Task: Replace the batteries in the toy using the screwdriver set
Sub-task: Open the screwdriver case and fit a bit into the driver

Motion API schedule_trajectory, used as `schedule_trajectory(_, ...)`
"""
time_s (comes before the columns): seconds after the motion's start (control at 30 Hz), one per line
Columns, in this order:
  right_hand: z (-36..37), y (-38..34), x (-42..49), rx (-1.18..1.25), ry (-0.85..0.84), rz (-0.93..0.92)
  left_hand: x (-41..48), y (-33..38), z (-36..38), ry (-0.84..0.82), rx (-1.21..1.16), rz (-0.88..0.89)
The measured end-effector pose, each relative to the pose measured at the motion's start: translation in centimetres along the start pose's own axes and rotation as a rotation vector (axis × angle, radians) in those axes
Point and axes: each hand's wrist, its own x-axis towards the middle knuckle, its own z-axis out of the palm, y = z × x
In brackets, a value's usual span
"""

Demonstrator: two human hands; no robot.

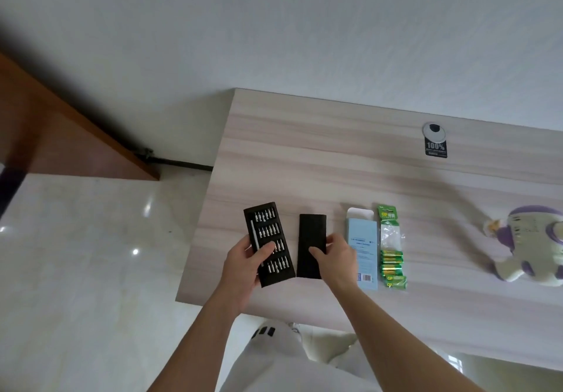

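Note:
My left hand (243,265) grips a black tray of screwdriver bits (269,242), thumb across its face; a silver driver handle lies along the tray's left side. To its right, my right hand (333,259) holds the black sleeve (310,239) of the set, thumb on top, fingers round its right edge. A light blue box (362,250) with its flap open lies beside that. A pack of green batteries (391,257) follows on the right. The purple and white toy (530,245) lies at the table's right edge of view.
The wooden table (335,154) has a grey cable grommet with a black sticker (435,143) near the wall. Left of the table is a glossy tiled floor and a brown wooden panel. My legs show below the table's front edge.

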Motion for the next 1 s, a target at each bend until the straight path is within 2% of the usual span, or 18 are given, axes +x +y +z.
schedule_trajectory(0.2, -1.4, 0.0, -0.8, -0.069, 0.101, -0.039, -1.0, 0.1, 0.5, -0.005, 0.062, 0.023)
schedule_trajectory(0.37, -6.2, -0.5, -2.3, 0.159, 0.150, -0.276, -2.7, 0.7, 3.5, -0.070, 0.108, 0.075)
schedule_trajectory(0.53, -13.7, -0.7, -5.3, 0.367, 0.255, -0.467, -4.9, 1.0, 9.7, -0.216, 0.154, 0.105)
schedule_trajectory(0.8, -23.4, 2.8, -8.2, 0.217, 0.387, -0.689, -9.8, 0.0, 19.6, -0.451, 0.272, 0.161)
schedule_trajectory(1.0, -27.7, 5.5, -8.3, 0.082, 0.519, -0.693, -12.6, -1.8, 24.7, -0.555, 0.387, 0.212)
